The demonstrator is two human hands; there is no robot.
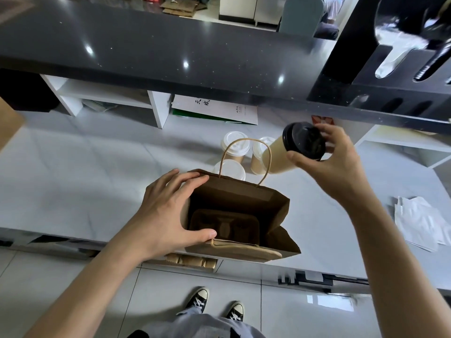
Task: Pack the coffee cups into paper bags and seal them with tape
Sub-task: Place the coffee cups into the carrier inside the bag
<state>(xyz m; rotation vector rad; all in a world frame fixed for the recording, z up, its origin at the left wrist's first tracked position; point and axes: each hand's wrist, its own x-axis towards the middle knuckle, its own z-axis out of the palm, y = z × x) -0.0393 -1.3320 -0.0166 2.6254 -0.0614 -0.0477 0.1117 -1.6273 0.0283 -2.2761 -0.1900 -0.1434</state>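
Note:
An open brown paper bag (273, 206) with twine handles stands on the white counter (85, 172). A cardboard cup carrier (224, 226) lies at its bottom. My left hand (166, 211) holds the bag's left rim, fingers along the far edge and thumb on the near edge. My right hand (334, 162) grips a pale paper cup with a black lid (303, 140) by its lid, tilted, in the air above and to the right of the bag. Three cups with white lids (235, 145) stand just behind the bag.
A dark raised countertop (146, 45) runs across above white shelves. A white printed bag (214, 111) lies on a shelf behind the cups. White paper bags (419, 223) lie flat at the right. A black holder (390, 69) stands at upper right.

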